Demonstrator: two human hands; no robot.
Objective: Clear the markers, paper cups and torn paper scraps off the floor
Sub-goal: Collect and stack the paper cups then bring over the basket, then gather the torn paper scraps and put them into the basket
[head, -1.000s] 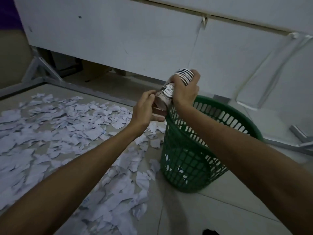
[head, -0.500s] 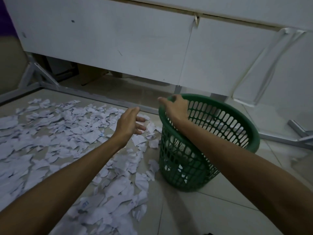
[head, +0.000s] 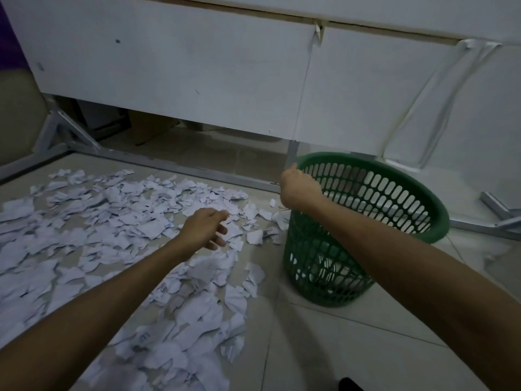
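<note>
Right hand (head: pixel 298 187) is at the near-left rim of the green basket (head: pixel 417 198), fingers curled over the rim & gripping it; fingertips are hidden behind the hand, so exact hold can't be read beyond that. Basket stands upright on the tiled floor (head: pixel 352 348), just right of the paper mess, its mesh wall showing pale stuff inside near the bottom, prob. paper, too dim to tell more. Left hand (head: pixel 207 228) hangs above the torn paper scraps (head: pixel 112 221), fingers loose & slightly bent, holding nothing, not clearly touching the paper. Scraps cover the floor from far left across to the basket's base, w/ a dense run stretching toward the bottom edge under the left forearm. No cups or markers can be made out on the floor. Behind everything runs a white panel (head: pixel 197 66) raised off the floor on a metal frame (head: pixel 64 134); cardboard-coloured shapes sit in the dark gap under it.
</note>
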